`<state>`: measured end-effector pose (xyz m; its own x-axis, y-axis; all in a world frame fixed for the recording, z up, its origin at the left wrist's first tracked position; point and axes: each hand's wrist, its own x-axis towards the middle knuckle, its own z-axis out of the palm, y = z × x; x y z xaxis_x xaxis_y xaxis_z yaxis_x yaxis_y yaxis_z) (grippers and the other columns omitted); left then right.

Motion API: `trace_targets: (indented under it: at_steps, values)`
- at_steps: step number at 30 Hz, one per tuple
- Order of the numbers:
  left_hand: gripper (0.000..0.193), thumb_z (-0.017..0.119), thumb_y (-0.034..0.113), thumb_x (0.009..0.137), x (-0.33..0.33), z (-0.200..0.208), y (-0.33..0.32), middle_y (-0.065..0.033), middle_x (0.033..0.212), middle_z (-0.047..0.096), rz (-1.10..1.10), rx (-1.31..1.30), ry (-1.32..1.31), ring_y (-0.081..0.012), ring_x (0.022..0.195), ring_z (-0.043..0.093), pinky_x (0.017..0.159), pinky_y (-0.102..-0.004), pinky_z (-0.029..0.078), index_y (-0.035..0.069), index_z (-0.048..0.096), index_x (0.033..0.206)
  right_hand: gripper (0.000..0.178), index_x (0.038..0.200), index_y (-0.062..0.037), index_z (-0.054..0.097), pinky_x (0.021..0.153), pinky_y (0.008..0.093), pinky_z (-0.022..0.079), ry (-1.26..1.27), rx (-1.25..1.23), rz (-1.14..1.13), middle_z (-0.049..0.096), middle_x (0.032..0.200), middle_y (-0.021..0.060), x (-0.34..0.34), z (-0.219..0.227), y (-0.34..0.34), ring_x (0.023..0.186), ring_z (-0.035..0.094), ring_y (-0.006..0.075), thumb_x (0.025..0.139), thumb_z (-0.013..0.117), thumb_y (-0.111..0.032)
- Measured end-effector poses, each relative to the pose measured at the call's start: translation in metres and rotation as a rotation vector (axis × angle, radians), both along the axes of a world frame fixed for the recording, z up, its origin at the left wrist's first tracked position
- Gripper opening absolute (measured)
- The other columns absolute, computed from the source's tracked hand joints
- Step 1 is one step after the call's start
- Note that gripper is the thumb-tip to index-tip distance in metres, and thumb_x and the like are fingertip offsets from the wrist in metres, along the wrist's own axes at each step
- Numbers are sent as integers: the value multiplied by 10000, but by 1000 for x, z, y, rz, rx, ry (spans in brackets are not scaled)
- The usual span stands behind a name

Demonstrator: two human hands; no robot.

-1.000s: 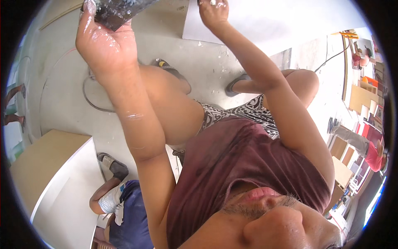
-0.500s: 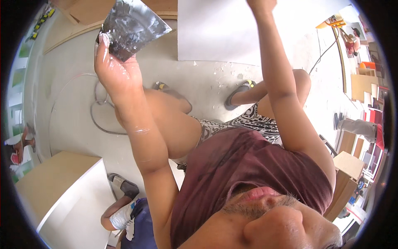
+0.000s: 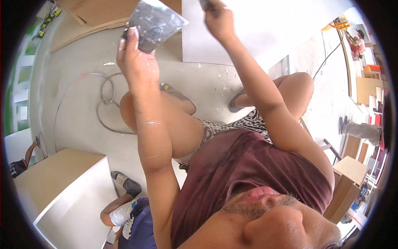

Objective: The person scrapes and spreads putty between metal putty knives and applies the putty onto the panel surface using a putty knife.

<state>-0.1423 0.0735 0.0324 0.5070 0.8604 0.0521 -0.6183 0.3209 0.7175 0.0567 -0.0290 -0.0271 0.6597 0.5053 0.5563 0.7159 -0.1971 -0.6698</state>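
My left hand (image 3: 139,66) is closed round the edge of a square dark putty plate (image 3: 155,27), which is smeared with white and grey filler. White smears also mark its fingers and my forearm. My right hand (image 3: 219,23) is raised over a large white panel (image 3: 203,45) and grips what looks like a putty knife (image 3: 206,4). Only a grey part of that tool shows, since the upper edge of the picture cuts it off.
White crumbs lie on the grey floor (image 3: 195,81) below the panel. A looped hose (image 3: 107,89) runs at the left. A box-like cabinet (image 3: 74,166) stands at lower left, beside a seated person (image 3: 137,224). Other people and wooden cabinets (image 3: 346,182) are at the right.
My right hand has swung left and lower across the white panel, bringing its tool into view. My left hand and the plate have shifted a little to the right.
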Motion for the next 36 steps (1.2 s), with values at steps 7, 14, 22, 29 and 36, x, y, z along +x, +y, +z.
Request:
trace_targets:
  at_steps: [7, 14, 22, 29, 36]
  values:
    - [185, 581, 130, 942, 11, 0, -33, -95, 1067, 600, -146, -22, 18, -194, 986, 599, 855, -364, 497, -18, 554, 1048, 367, 1251, 39, 561, 889, 317, 494, 202, 407, -437, 669, 1127, 178, 48, 26, -96, 1020, 637, 202, 897, 467, 27]
    - [177, 577, 120, 942, 23, -1, -36, -89, 1060, 603, -167, -9, 61, -194, 978, 601, 845, -362, 501, -14, 560, 1056, 391, 1223, -66, 591, 837, 427, 515, -13, -2, -769, 632, 1126, 209, 72, 31, -72, 959, 633, 405, 836, 541, -34]
    - [202, 587, 123, 942, 33, -8, -37, -90, 1087, 592, -139, 23, 84, -190, 1004, 593, 853, -374, 505, -14, 550, 1086, 396, 1272, -142, 581, 821, 406, 524, -59, -12, -343, 656, 1128, 98, 5, 21, -21, 961, 653, 294, 878, 560, -113]
    - [213, 573, 123, 955, 53, -24, -52, -84, 1073, 607, -236, -31, -44, -177, 1019, 592, 891, -355, 500, -29, 545, 1102, 422, 1286, 37, 520, 791, 292, 545, 964, 784, 383, 634, 1080, 75, -38, 47, -67, 925, 619, 149, 902, 639, -92]
    - [209, 569, 122, 962, 47, -20, -50, -53, 1006, 622, -194, 85, -67, -103, 911, 570, 856, -251, 448, -59, 591, 1065, 387, 1274, 25, 537, 684, 267, 561, 816, 154, 421, 661, 1008, 66, -41, 68, -92, 829, 654, 128, 932, 613, -138]
